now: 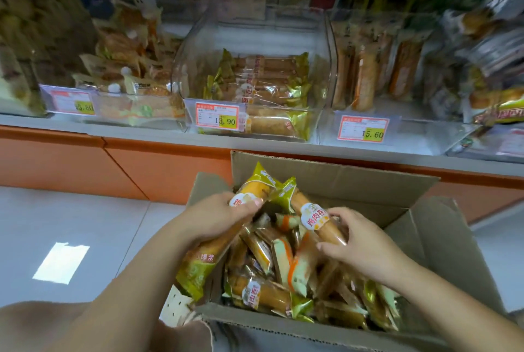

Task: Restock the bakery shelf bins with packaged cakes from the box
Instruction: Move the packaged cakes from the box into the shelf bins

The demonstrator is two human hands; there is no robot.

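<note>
An open cardboard box (425, 241) stands on the floor below the shelf, filled with several green-ended packaged cake rolls (263, 292). My left hand (218, 217) grips one or more long cake packs (253, 188), one end sticking up over the box, the other hanging past its left wall. My right hand (360, 241) closes around another cake pack (314, 217) tilted up out of the pile. Straight above, a clear shelf bin (198, 48) holds the same green-wrapped rolls, with a 13.90 price tag (217, 118) on its front.
Clear bins of other pastries stand left (133, 79) and right (377, 68) of the middle bin, with a 15.60 tag (363, 130). An orange panel (158, 170) runs under the grey shelf edge. Pale floor tiles (71, 224) lie to the left.
</note>
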